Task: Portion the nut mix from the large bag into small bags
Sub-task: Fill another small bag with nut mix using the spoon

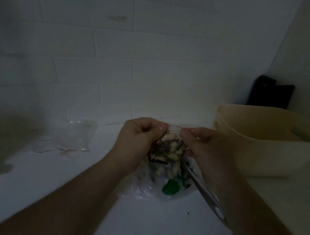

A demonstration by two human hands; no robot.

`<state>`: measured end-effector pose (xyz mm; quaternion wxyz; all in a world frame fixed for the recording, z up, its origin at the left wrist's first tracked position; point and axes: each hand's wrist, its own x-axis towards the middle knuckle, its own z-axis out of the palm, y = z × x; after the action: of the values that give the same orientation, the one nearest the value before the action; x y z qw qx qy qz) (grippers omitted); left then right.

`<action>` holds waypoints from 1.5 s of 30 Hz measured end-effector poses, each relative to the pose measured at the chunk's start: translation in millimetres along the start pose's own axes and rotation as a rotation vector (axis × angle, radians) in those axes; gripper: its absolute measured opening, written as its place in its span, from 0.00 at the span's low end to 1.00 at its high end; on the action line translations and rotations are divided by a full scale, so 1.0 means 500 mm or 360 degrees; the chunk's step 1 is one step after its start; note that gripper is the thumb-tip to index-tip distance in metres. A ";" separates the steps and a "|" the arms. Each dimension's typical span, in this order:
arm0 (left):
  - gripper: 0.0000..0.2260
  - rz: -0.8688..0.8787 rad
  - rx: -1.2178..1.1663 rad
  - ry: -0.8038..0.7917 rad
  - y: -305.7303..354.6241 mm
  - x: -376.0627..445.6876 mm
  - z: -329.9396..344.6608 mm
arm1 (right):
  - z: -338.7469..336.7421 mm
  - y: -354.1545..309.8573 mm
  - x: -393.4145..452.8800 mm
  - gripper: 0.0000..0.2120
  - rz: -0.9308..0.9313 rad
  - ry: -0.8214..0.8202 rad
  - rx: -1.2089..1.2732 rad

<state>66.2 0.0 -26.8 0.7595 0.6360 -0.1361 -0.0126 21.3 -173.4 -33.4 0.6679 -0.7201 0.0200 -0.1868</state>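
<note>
Both hands are raised together over the white bench [154, 227]. The left hand [139, 135] and the right hand [205, 146] each pinch the red-lined zip strip of a small clear bag [167, 149] between thumb and forefinger, one at either end of its mouth. The bag hangs between them, roughly half filled with nut mix [166, 151] of pale kernels and dark striped seeds. Directly below lies the large bag [140, 185], its crumpled clear plastic open on the bench, with more mix and a green patch showing through it. A metal utensil [205, 194], probably the scoop or spoon, leans out of it toward the right forearm. To the left, a loose pile of empty small bags [73, 137] lies well apart. A beige plastic tub [256, 143] stands at right.

Judged stage: one portion is filled and is being sealed. Mix remains in the large bag and several small bags are unfilled, so most of the portioning appears to lie ahead. No finished portions are visible; the dim light limits certainty.
</note>
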 end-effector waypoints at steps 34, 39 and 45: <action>0.13 -0.0206 -0.0184 -0.0410 -0.014 0.000 -0.002 | 0.017 0.008 -0.008 0.09 0.0196 -0.0134 0.0500; 0.21 -0.0234 -0.0389 -0.0433 -0.012 0.000 -0.004 | 0.021 0.002 -0.009 0.11 0.0240 -0.0156 0.0599; 0.14 -0.0214 -0.0417 -0.0402 -0.013 -0.002 0.000 | 0.024 -0.003 -0.015 0.10 0.0152 -0.0154 0.0571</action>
<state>66.2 -1.1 -33.1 0.8102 0.5326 -0.1846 -0.1606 17.4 -159.8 -34.4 0.7940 -0.5958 -0.0116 -0.1206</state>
